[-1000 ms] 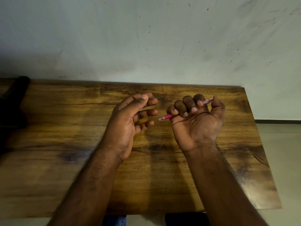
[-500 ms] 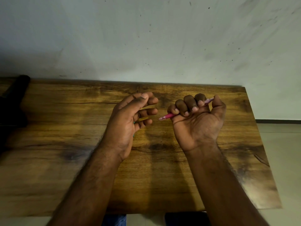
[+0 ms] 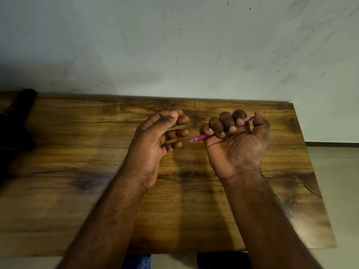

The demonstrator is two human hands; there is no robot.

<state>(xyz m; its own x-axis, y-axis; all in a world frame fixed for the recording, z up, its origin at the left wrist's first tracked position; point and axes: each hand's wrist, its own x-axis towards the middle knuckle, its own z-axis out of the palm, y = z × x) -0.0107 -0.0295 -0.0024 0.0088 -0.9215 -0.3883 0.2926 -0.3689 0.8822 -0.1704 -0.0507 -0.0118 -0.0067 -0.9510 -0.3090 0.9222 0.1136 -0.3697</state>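
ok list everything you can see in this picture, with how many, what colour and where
pen: one, pink, held above the table in the right hand, tip pointing toward the left hand
table: one, brown wood grain, against the wall, under both hands
dark object: one, black, at the table's far left edge; too dark to tell what it is
wall: pale grey-green with dark specks, behind the table
floor: light, right of the table
left hand: fingers loosely curled, holding nothing, beside the pen tip, not touching it
right hand: palm up, fingers curled round the pen
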